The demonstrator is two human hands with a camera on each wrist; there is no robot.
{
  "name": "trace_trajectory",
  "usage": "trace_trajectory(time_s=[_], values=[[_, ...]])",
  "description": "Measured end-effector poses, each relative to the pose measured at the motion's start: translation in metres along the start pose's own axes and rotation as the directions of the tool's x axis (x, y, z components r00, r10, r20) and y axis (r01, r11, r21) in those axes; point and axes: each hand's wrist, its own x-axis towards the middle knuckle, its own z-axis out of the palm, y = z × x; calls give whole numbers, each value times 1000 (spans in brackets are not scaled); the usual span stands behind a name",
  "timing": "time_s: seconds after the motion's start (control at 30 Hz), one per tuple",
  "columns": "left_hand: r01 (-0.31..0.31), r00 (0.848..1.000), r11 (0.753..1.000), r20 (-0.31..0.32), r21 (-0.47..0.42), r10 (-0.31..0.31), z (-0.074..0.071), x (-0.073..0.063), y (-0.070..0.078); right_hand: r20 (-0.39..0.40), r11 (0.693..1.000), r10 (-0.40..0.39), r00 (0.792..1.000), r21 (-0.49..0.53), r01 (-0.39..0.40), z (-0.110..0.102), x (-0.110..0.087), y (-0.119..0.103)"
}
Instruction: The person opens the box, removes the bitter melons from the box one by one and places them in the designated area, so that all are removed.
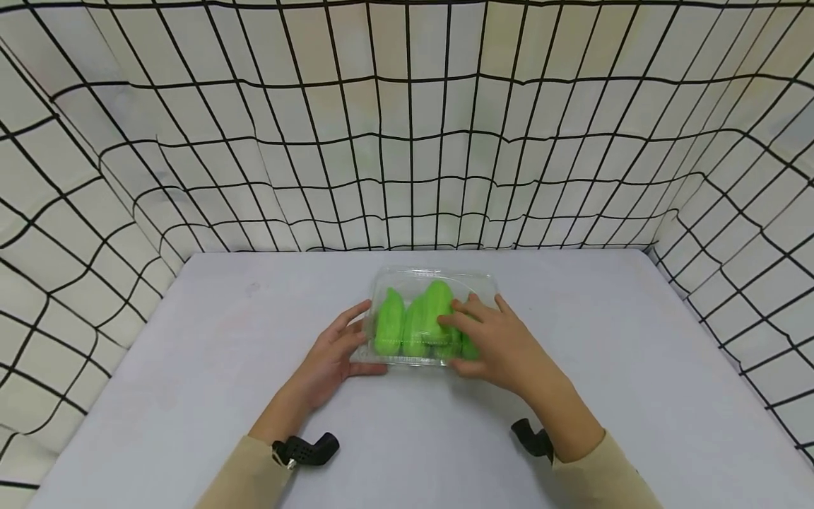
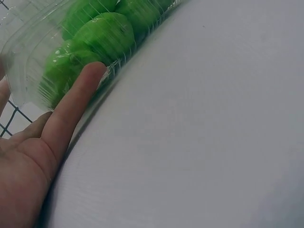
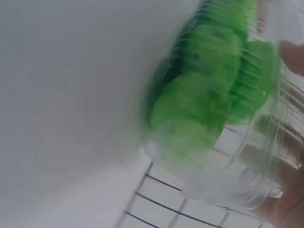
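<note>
A clear plastic lidded box (image 1: 413, 272) sits at the middle of the table's far part. Inside lie several bright green, long, rounded fruits (image 1: 389, 325), whose blunt ends face me; they look like mangoes. At the box's left side is my left hand (image 1: 327, 364), fingers along the wall and straight thumb at the front left corner. The left wrist view shows that thumb (image 2: 73, 107) against the front wall. Over the right part of the lid spreads my right hand (image 1: 499, 343), thumb near the front edge. Its fingers (image 3: 270, 166) appear through the plastic in the blurred right wrist view.
A white table (image 1: 191, 396) carries the box. Black netting (image 1: 413, 141) over white walls rises behind and on both sides, starting at the table's far edge. Each wrist wears a black camera mount (image 1: 308, 450).
</note>
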Motion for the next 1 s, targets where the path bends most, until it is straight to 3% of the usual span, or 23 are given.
trace_trajectory(time_s=[0.1, 0.2, 0.33, 0.53, 0.73, 0.83, 1.0], values=[[-7, 1000, 1000, -4, -6, 7, 1, 4, -3, -5, 994, -57, 998, -98, 57, -1, 1, 0], [-7, 1000, 1000, -20, 4, 7, 2, 5, -5, -6, 968, -133, 991, -216, 129, 1, 2, 0], [-5, 998, 999, -58, 35, 7, 2, 4, -4, -2, 943, -169, 986, -291, 161, 0, 4, -6], [-13, 995, 999, -93, 49, 17, 3, 4, -4, 98, 963, 2, 995, -269, 24, -10, 8, -24], [0, 990, 998, -143, 69, 10, 6, 3, -3, 148, 959, 183, 972, -244, -143, -13, 8, -31], [3, 987, 998, -158, 66, 8, 6, 2, -3, 150, 958, 207, 967, -233, -169, -12, 8, -31], [-4, 987, 998, -162, 69, 15, 6, 3, -1, 125, 965, 153, 980, -233, -121, -9, 7, -32]])
